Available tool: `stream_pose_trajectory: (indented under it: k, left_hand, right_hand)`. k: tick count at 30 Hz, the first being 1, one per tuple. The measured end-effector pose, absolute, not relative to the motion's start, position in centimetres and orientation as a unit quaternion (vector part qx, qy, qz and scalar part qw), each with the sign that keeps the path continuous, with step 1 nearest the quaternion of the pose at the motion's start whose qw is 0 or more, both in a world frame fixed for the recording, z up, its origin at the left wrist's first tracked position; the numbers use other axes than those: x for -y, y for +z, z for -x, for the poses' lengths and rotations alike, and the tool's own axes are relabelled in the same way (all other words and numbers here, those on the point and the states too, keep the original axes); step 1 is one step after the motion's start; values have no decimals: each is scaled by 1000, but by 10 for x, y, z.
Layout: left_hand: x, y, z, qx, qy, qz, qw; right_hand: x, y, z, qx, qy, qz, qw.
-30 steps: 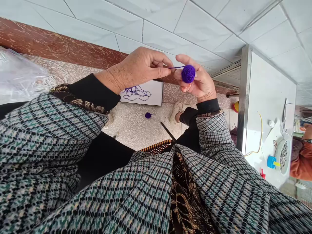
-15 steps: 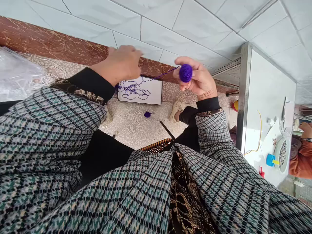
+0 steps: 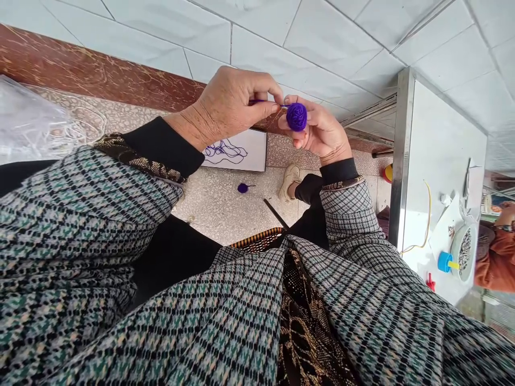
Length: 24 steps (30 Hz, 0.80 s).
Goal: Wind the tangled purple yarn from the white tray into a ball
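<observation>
My right hand (image 3: 317, 131) grips a small purple yarn ball (image 3: 296, 116) between thumb and fingers, held up in front of me. My left hand (image 3: 231, 104) is closed in a pinch on the purple strand right beside the ball, its fingertips almost touching it. Loose purple yarn (image 3: 225, 151) lies tangled on a white board (image 3: 251, 153) on the floor below my hands. A second, smaller purple yarn ball (image 3: 242, 187) rests on the speckled floor.
A metal-edged white table (image 3: 434, 177) stands at the right with a bowl (image 3: 464, 252), a blue cap (image 3: 443, 261) and yellow cord. Another person's orange sleeve (image 3: 494, 262) shows at far right. A clear plastic bag (image 3: 32, 128) lies left. A woven basket rim (image 3: 259, 239) sits between my knees.
My left hand swung out to the left drawing the strand, then came back to the ball and pinches the strand close beside it. The right hand shifted slightly left with the ball.
</observation>
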State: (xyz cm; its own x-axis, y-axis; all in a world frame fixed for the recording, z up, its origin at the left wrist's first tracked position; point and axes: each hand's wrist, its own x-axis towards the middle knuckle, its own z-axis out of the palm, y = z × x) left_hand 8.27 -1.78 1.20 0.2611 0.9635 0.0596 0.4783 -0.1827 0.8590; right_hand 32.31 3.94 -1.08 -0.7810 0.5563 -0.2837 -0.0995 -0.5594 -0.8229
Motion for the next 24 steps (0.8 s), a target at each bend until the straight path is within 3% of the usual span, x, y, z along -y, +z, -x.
stream_pose_trajectory:
  k: [4,7,10,13,15,19,24]
  left_hand:
    - [15,18,-81,-499,306,-715,382]
    - [8,18,-76,-495,268,-682,468]
    - [-1,6,-67,-479,111,-692,528]
    - [-8,-8,-62,-551,-9,-701,453]
    - [-9,-12,-64,-587,65,-688,423]
    - [1,-4,-78,-439,297,-645,550]
    - [17,17,-87,-503,322,-622,507]
  right_hand:
    - [-35,-8,-319,444,831,286,175]
    - [-33,-5,-320,459,823,291,161]
    - [-34,-3,-325,467,815,282,193]
    - [-36,-3,-327,465,807,280,233]
    - [-35,-4,-324,465,799,307,224]
    - [-32,-2,-315,465,793,346,187]
    - [-31,-1,-312,453,795,334,227]
